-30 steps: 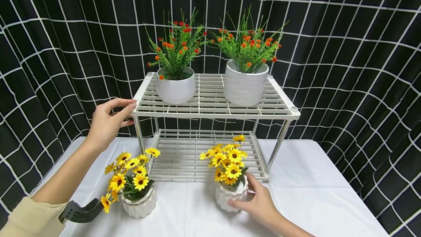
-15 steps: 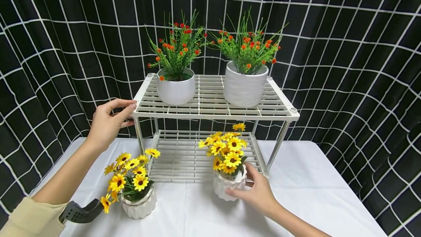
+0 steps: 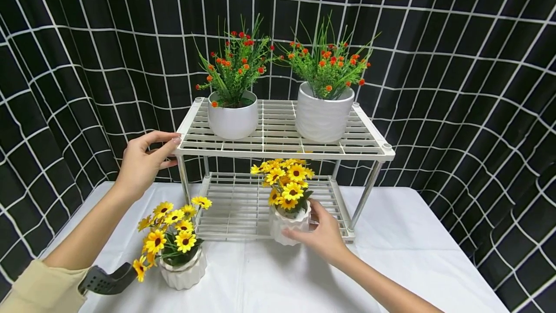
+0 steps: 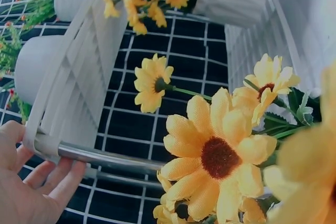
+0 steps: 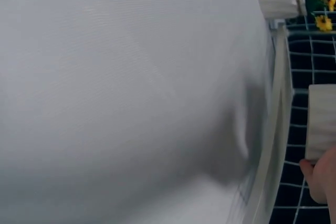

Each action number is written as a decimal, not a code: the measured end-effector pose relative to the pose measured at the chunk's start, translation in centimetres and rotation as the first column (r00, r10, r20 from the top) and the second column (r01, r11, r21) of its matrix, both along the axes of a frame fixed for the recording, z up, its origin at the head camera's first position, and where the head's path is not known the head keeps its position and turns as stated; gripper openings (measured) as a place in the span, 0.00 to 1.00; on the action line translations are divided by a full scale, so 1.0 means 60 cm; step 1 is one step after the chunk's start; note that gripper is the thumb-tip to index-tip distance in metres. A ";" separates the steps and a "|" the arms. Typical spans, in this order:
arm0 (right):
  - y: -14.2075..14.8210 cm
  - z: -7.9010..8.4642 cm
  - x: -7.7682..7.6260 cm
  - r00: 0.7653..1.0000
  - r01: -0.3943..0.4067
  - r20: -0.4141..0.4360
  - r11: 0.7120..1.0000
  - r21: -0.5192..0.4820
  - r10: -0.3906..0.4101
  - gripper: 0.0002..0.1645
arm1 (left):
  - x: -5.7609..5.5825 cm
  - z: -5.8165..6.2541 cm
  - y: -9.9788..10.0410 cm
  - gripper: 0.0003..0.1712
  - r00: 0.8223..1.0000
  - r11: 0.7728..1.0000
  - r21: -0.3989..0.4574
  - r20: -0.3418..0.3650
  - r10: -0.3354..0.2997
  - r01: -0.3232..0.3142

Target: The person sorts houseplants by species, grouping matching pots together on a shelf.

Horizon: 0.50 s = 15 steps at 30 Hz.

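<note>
In the head view, my right hand [image 3: 323, 235] grips a white ridged flowerpot [image 3: 280, 226] of yellow sunflowers [image 3: 292, 191]. The pot hangs upright at the front edge of the lower tier [image 3: 232, 206], its top blooms just under the upper tier. Thumb in front, fingers round the right side. In the right wrist view, that hand [image 5: 321, 179] shows only partly, below the pot [image 5: 321, 121]. My left hand [image 3: 141, 163] pinches the front left corner of the white rack [image 3: 243, 152]; the left wrist view shows its fingers [image 4: 65, 182] around the corner by the metal post.
A matching sunflower pot [image 3: 184, 272] stands on the white tablecloth [image 3: 417, 255], beside my left forearm. On the upper tier stand two smooth white pots, left [image 3: 233, 120] and right [image 3: 323, 117], with red and orange flowers. Behind hangs a black gridded curtain [image 3: 456, 71].
My right hand has lifted the sunflower pot and carried it forward and a little left, up to the lower tier. My left hand stays on the rack's corner.
</note>
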State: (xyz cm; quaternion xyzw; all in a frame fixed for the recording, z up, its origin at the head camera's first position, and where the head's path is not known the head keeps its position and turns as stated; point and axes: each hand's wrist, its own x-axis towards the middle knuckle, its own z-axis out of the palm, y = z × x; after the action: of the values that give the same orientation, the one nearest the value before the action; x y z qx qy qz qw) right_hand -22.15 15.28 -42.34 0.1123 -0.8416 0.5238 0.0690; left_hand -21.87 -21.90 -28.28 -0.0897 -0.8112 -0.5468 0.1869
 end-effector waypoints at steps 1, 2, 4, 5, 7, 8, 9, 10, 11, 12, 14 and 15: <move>-0.005 0.000 -0.004 1.000 0.005 -0.001 1.000 0.000 -0.005 0.51 | 0.000 0.000 0.000 0.23 1.000 1.000 -0.001 0.000 0.001 -0.001; -0.009 0.001 -0.006 1.000 0.010 -0.008 1.000 0.003 -0.010 0.51 | 0.000 0.000 0.000 0.23 1.000 1.000 -0.002 0.000 0.001 -0.001; -0.019 0.002 -0.012 1.000 0.013 -0.007 1.000 0.002 -0.013 0.51 | -0.001 0.000 0.000 0.23 1.000 1.000 -0.002 -0.001 0.002 -0.002; -0.024 0.002 -0.015 1.000 0.014 -0.007 1.000 -0.001 -0.014 0.50 | -0.001 -0.001 -0.001 0.23 1.000 1.000 -0.002 -0.002 0.002 -0.002; -0.034 0.002 -0.021 1.000 0.010 -0.008 1.000 -0.006 -0.010 0.50 | -0.002 -0.001 -0.001 0.23 1.000 1.000 -0.002 -0.002 0.001 -0.001; -0.039 0.002 -0.023 1.000 0.007 -0.009 1.000 -0.008 -0.007 0.50 | -0.002 -0.002 -0.002 0.23 1.000 1.000 -0.002 -0.002 0.001 -0.001; -0.043 0.002 -0.026 1.000 0.002 -0.010 1.000 -0.013 -0.002 0.50 | -0.002 -0.002 -0.002 0.24 1.000 1.000 -0.003 -0.002 0.001 -0.001; -0.048 0.001 -0.029 1.000 -0.002 -0.011 1.000 -0.015 0.002 0.50 | -0.002 -0.002 -0.002 0.24 1.000 1.000 -0.004 -0.003 0.001 -0.001; -0.052 0.001 -0.031 1.000 -0.009 -0.018 1.000 -0.018 0.009 0.50 | -0.002 -0.003 -0.002 0.24 1.000 1.000 -0.005 -0.004 -0.001 0.001; -0.056 0.000 -0.033 1.000 -0.011 -0.022 1.000 -0.019 0.011 0.51 | -0.002 -0.002 -0.002 0.24 1.000 1.000 -0.005 -0.005 -0.001 0.001; -0.065 -0.002 -0.038 1.000 -0.015 -0.024 1.000 -0.019 0.015 0.51 | -0.002 -0.002 -0.002 0.24 1.000 1.000 -0.005 -0.009 -0.002 0.002; -0.069 -0.002 -0.041 1.000 -0.019 -0.025 1.000 -0.021 0.019 0.51 | -0.002 -0.002 -0.003 0.24 1.000 1.000 -0.005 -0.011 -0.004 0.003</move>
State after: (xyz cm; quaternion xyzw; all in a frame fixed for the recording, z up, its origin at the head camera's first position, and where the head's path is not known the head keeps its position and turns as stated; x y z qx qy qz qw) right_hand -24.63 11.11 -42.49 0.1261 -0.8340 0.5318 0.0757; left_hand -22.01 -22.05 -28.38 -0.0945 -0.8113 -0.5446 0.1902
